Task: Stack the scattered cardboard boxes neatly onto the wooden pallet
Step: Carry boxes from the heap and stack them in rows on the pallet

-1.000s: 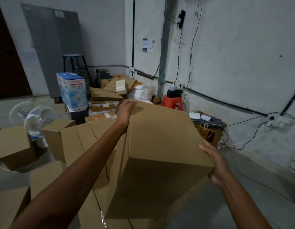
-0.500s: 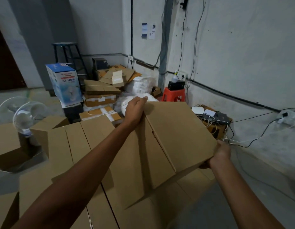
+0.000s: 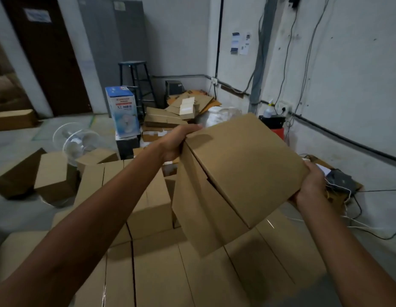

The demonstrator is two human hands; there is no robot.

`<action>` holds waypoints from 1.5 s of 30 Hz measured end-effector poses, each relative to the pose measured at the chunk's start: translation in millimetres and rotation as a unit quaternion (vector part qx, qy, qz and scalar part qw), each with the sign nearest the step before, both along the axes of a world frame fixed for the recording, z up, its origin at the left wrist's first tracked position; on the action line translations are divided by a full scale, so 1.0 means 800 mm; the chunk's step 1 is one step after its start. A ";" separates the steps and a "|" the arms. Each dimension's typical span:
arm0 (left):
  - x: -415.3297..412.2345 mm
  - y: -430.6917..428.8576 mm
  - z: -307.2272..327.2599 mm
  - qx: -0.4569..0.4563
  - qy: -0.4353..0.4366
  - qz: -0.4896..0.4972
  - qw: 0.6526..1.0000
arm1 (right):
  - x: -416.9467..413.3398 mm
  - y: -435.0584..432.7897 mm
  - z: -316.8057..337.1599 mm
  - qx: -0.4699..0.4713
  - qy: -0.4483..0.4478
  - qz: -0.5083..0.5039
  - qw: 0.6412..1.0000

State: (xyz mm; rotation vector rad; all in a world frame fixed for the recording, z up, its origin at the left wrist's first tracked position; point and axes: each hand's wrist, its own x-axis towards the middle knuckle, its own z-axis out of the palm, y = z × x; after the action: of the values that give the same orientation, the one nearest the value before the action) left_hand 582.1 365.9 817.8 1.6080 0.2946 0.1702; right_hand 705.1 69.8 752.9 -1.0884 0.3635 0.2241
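Observation:
I hold a plain brown cardboard box [image 3: 241,171] tilted in the air, one corner pointing down. My left hand [image 3: 177,140] grips its far left corner. My right hand [image 3: 310,185] grips its right corner from below. Under the box lies a stack of closed cardboard boxes [image 3: 161,273] that fills the lower middle of the view. The held box hangs just above the stack's top surface. The wooden pallet is hidden beneath the stack.
Loose boxes [image 3: 53,176] and a white fan [image 3: 77,142] lie on the floor at left. A blue fan carton [image 3: 123,111], a dark stool [image 3: 137,85] and flattened cardboard [image 3: 183,107] stand behind. Cables and a power strip [image 3: 338,180] run along the right wall.
The box has turned and tilted further in my hands, its corner now pointing down over the stack. My view has lifted toward the back wall.

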 end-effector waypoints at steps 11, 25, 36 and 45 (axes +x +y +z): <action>0.045 -0.009 -0.036 -0.016 0.049 0.034 0.998 | 0.140 -0.003 0.020 -0.059 -0.090 0.087 0.990; 0.126 0.031 -0.076 -0.105 0.031 0.132 0.985 | 0.196 0.109 0.007 -0.194 -0.199 0.245 0.929; 0.178 0.067 -0.098 -0.179 0.140 0.250 0.941 | 0.257 0.173 -0.027 -0.194 -0.213 0.293 0.912; 0.238 0.078 -0.168 -0.169 0.108 0.310 0.929 | 0.334 0.220 -0.089 -0.206 -0.082 0.411 0.885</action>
State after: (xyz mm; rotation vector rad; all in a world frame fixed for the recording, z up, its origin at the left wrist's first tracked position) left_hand 772.2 428.0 683.4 1.1477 0.9540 0.4032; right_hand 972.2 245.4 681.8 -1.6324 -0.2454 0.8303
